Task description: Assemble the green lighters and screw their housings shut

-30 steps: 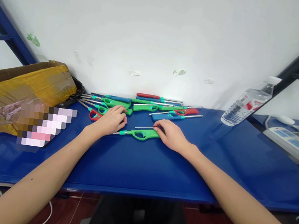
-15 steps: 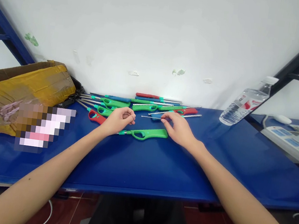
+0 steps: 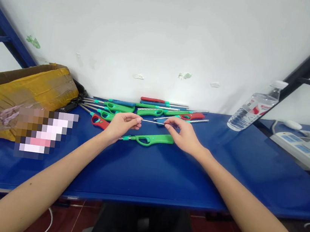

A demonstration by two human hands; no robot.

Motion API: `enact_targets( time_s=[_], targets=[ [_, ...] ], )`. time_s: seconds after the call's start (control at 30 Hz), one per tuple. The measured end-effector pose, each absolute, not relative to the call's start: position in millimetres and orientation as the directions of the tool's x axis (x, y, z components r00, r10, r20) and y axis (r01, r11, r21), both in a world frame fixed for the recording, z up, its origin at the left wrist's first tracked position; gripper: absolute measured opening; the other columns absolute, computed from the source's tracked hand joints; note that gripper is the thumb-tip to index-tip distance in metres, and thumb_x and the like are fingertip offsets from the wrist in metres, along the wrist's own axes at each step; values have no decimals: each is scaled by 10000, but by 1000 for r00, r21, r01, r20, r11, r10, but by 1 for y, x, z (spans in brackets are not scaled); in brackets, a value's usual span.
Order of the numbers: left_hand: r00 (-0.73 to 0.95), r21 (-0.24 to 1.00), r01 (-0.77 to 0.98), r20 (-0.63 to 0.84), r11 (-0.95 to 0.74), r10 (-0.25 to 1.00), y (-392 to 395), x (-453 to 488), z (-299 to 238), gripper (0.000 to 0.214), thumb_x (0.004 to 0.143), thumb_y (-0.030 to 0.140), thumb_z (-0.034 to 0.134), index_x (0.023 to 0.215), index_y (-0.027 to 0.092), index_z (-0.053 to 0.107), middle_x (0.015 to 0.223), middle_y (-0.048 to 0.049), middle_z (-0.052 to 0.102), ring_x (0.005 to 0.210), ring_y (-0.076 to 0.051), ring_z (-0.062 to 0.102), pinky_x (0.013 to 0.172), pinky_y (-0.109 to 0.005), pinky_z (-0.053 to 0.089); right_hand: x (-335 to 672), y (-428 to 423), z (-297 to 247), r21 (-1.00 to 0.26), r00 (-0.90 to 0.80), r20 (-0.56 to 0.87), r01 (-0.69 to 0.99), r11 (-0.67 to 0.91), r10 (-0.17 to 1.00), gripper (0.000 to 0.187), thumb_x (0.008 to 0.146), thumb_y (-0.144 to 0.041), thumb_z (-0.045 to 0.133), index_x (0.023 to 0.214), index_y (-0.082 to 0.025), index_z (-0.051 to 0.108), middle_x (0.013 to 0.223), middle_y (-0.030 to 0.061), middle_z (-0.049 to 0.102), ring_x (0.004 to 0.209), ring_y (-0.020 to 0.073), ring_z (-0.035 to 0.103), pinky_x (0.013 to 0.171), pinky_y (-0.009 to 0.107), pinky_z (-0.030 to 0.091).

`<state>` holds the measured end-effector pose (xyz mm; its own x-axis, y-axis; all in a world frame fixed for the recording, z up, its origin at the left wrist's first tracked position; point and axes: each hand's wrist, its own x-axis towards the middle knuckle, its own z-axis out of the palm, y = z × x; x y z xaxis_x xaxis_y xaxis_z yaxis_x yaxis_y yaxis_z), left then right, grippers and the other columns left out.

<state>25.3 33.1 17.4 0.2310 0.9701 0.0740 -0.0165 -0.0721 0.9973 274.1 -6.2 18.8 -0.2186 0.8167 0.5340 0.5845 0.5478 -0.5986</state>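
A thin metal rod (image 3: 153, 122) hangs level just above the blue table (image 3: 147, 172). My left hand (image 3: 122, 124) pinches its left end and my right hand (image 3: 184, 135) pinches its right end. Below the rod a green long-nosed lighter (image 3: 149, 139) lies flat on the table, its metal nose pointing left under my left hand. Behind my hands, against the wall, lies a pile of several lighters (image 3: 144, 109) in green, blue and red.
A taped cardboard box (image 3: 18, 90) sits at the left. A plastic water bottle (image 3: 252, 106) leans at the right rear. A white power strip (image 3: 302, 145) and cable lie at the far right. Dark shelf struts rise at both sides.
My right hand lifted the thin rod off the table beside the green lighter. My left hand left the lighter's nose, rose and took hold of the rod's left end.
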Motion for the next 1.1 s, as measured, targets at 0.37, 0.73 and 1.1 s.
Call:
enact_targets(
  time_s=[0.37,0.73,1.1],
  targets=[
    [193,956,-208,-170,209,966,26,33,25,102,856,177,727,807,88,720,739,-68,734,683,-110,701,670,-197,582,271,-9,16,-587,-250,538,575,570,805,149,924,-277,554,952,-188,670,949,64,730,828,196,659,709,309,513],
    [200,956,-206,-166,207,966,21,35,29,113,844,194,746,803,89,731,785,-81,746,708,-120,709,726,-225,588,270,-10,16,-598,-229,525,586,547,819,134,925,-270,551,951,-192,656,922,55,729,779,187,652,680,305,505],
    [172,965,-213,-117,153,978,22,35,23,153,826,232,762,781,91,725,770,-72,738,708,-119,705,710,-216,583,268,-13,15,-577,-243,536,594,561,808,126,928,-271,553,949,-193,649,911,52,723,762,179,649,702,305,502]
  ],
)
